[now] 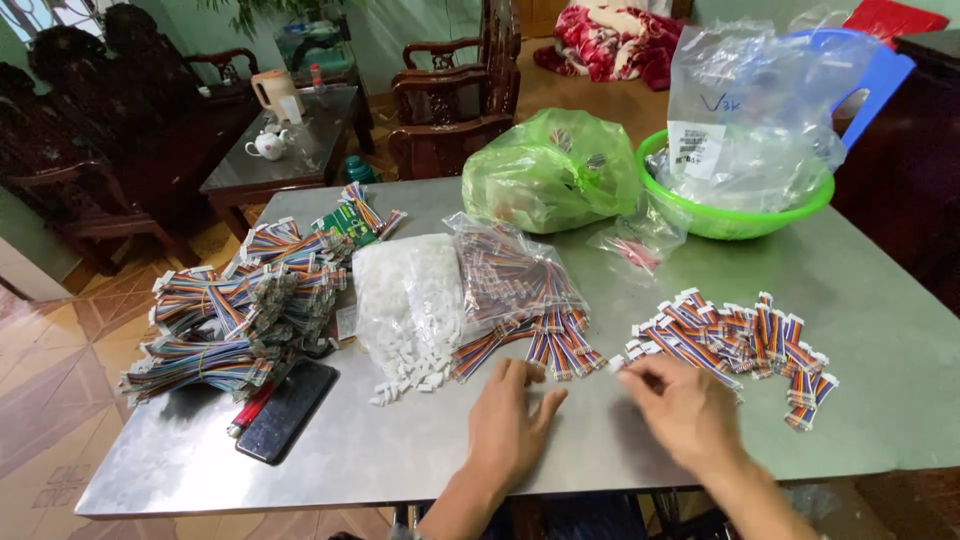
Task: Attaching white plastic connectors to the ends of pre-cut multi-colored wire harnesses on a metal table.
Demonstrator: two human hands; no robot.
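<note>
Both hands rested low on the grey metal counter [880,380], near its front edge. The left hand [508,425] lay flat, palm down, fingers loosely spread and holding nothing; its fingertips [515,372] stopped just short of the short rainbow ribbon cables [560,350] that spilled from a clear plastic bag [515,275]. The right hand [685,410] reached toward the loose pile of short ribbon cables [740,340] lying to the right of that bag. Its fingers were curled together at the near left edge of the pile, touching a white connector end there; whether the grip had closed on a cable or only rested against it could not be told.

To the left of the clear bag lay a bag of small white connector housings [408,300], some of them scattered out at its lower end. Further left of that sat a big heap of long bundled rainbow cables [240,310], with a dark phone [288,410] and a red pen [250,408] at its near side. Behind the clear bag stood a knotted green plastic bag [550,170], and right of that a green bowl [745,215] holding crumpled clear bags. A small clear packet [635,245] lay in front of the bowl.
</note>
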